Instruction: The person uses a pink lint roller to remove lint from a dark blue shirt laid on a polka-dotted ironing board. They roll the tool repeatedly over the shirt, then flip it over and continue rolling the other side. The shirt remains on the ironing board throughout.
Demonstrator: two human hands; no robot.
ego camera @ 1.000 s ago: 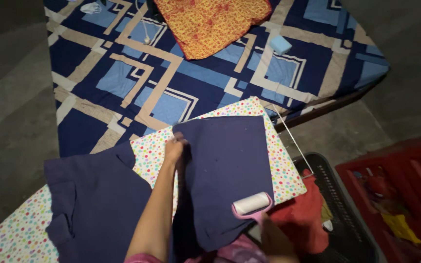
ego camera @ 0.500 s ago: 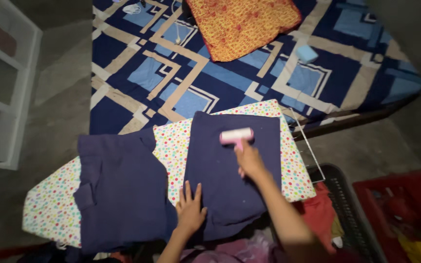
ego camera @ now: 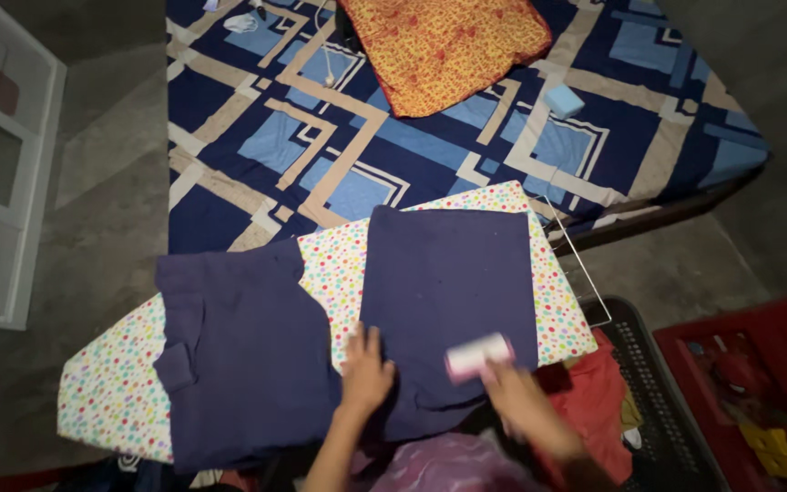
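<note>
Right hand (ego camera: 526, 401): closed around the pink handle of a lint roller (ego camera: 478, 356), roll resting on the cloth's near edge.
Left hand (ego camera: 366, 369): flat, fingers spread, pressing the navy garment (ego camera: 448, 292).
Garment: spread over the polka-dot ironing board (ego camera: 339, 264), between both hands.

Dim light falls on a grey concrete floor (ego camera: 93, 210). A bed (ego camera: 257, 137) in blue geometric sheets fills the top; a white shelf (ego camera: 2, 182) stands left.

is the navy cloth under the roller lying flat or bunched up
Flat: the navy cloth lies spread smooth on the dotted board, left hand pressing it.
</note>
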